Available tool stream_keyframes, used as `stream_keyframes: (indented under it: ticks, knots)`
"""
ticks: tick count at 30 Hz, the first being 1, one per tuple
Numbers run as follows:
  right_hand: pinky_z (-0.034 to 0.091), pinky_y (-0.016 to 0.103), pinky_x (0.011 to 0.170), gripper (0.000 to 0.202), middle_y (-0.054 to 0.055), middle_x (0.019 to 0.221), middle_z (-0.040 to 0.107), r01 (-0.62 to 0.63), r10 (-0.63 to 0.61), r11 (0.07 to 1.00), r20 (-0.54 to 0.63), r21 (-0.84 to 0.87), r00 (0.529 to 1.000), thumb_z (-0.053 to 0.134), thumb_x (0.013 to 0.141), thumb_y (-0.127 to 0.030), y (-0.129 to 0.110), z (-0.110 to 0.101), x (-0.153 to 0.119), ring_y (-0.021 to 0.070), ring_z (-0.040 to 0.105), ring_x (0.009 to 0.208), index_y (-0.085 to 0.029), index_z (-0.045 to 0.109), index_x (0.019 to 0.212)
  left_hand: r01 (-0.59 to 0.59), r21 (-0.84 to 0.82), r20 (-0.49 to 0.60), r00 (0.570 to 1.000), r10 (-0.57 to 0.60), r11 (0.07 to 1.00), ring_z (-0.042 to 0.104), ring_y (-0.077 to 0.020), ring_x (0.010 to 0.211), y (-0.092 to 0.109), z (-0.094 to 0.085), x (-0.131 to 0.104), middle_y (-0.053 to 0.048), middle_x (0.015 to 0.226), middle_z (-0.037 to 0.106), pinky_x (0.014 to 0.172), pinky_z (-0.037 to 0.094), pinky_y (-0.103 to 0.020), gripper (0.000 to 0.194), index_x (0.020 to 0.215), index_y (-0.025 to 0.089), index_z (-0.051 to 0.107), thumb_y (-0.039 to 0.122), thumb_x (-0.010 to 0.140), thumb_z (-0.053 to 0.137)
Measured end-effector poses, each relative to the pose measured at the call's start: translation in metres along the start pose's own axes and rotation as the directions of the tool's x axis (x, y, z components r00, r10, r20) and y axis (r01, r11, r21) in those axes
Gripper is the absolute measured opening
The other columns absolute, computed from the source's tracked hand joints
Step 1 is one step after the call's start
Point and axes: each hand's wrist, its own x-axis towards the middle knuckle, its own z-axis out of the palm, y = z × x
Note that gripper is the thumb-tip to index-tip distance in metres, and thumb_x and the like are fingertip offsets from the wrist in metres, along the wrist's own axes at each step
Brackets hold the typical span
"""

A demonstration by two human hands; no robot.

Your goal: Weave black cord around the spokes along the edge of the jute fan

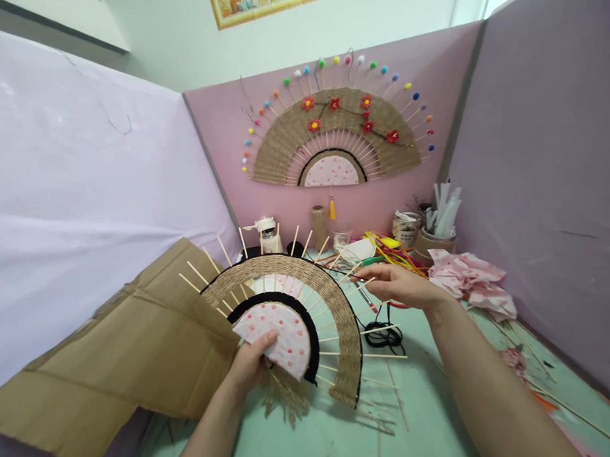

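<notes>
While my left hand [256, 355] grips the fan [350, 330] by its pink base [284, 331], I have my right hand [396, 285] nearer the rim, pinching black cord [384, 336] that runs leftward to it; the fan's long axis slants down rightward.

Counted two hands [400, 285]; two fans [284, 331], one in the left hand [253, 357], one beyond both; also beyond, one tassel [332, 208], one cardboard tube [318, 227]; leftward, one cardboard sheet [156, 330].

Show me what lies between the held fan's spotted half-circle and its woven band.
The head view shows a black band, then spaced-out thin sticks crossing to the woven band.
</notes>
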Motion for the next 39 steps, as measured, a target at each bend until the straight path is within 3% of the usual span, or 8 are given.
stream_keyframes:
  ticks: [8,17,21,24,30,34,39]
  knots:
    - [0.022,0.021,0.047,0.041,-0.002,0.061,0.048,0.015,-0.049,0.99,-0.241,-0.142,0.969,0.061,0.073,-0.053,-0.019,-0.007,-0.012,0.0075,0.034,0.053,-0.014,0.062,0.086,-0.019,-0.004,-0.007,1.0,0.019,1.0,0.067,-0.0214,0.069,-0.004,-0.006,0.006,-0.009,0.079,0.071,0.064,0.054,-0.03,0.034,0.086,0.011,0.064,0.023,0.057,0.078]
    - [0.024,0.023,0.05,0.037,0.0,0.065,0.052,0.062,-0.108,0.973,-0.199,-0.223,0.974,0.059,0.075,-0.05,-0.036,-0.005,-0.024,0.0091,0.039,0.057,-0.014,0.064,0.081,-0.035,-0.029,-0.008,0.999,0.035,0.999,0.068,-0.023,0.071,0.0,0.0,0.008,-0.009,0.08,0.072,0.069,0.056,-0.032,0.035,0.093,0.013,0.061,0.019,0.061,0.075]
    - [0.022,0.023,0.049,0.034,-0.003,0.061,0.046,0.098,-0.116,0.992,-0.294,-0.075,0.949,0.062,0.073,-0.047,-0.036,-0.006,-0.025,0.0073,0.034,0.053,-0.015,0.063,0.083,-0.061,-0.036,-0.018,0.998,0.061,0.997,0.069,-0.0256,0.077,0.015,0.017,0.009,-0.01,0.084,0.072,0.074,0.056,-0.034,0.037,0.097,0.012,0.06,0.018,0.062,0.071]
    - [0.021,0.023,0.048,0.032,-0.003,0.059,0.043,0.2,-0.154,0.976,-0.381,0.084,0.912,0.067,0.068,-0.043,-0.036,-0.006,-0.023,0.0071,0.031,0.051,-0.016,0.063,0.084,-0.061,-0.029,-0.004,0.998,0.061,0.998,0.068,-0.0267,0.082,0.034,0.039,0.013,-0.011,0.086,0.072,0.075,0.056,-0.034,0.036,0.098,0.011,0.06,0.017,0.064,0.069]
    - [0.026,0.023,0.047,0.028,-0.003,0.059,0.045,0.327,-0.184,0.927,-0.535,0.186,0.825,0.069,0.066,-0.039,-0.042,-0.003,-0.022,0.0077,0.034,0.052,-0.017,0.065,0.084,-0.124,-0.025,0.125,0.984,0.126,0.992,0.069,-0.0253,0.079,0.069,0.083,0.038,-0.01,0.083,0.072,0.076,0.056,-0.034,0.03,0.094,0.011,0.061,0.016,0.065,0.068]
    - [0.029,0.022,0.048,0.028,0.001,0.071,0.055,0.326,-0.206,0.935,-0.531,0.141,0.822,0.07,0.068,-0.039,-0.044,0.0,-0.02,0.0071,0.038,0.054,-0.017,0.068,0.085,-0.169,-0.054,0.203,0.963,0.177,0.984,0.069,-0.0232,0.077,0.075,0.099,0.054,-0.008,0.083,0.072,0.078,0.055,-0.035,0.028,0.093,0.012,0.062,0.018,0.066,0.068]
    - [0.03,0.022,0.049,0.028,0.001,0.069,0.057,0.287,-0.201,0.95,-0.462,0.121,0.864,0.071,0.067,-0.038,-0.038,-0.001,-0.015,0.0074,0.039,0.055,-0.016,0.071,0.085,-0.163,-0.089,0.236,0.955,0.18,0.983,0.068,-0.0222,0.078,0.065,0.096,0.064,-0.008,0.086,0.072,0.079,0.054,-0.034,0.027,0.092,0.013,0.062,0.017,0.066,0.068]
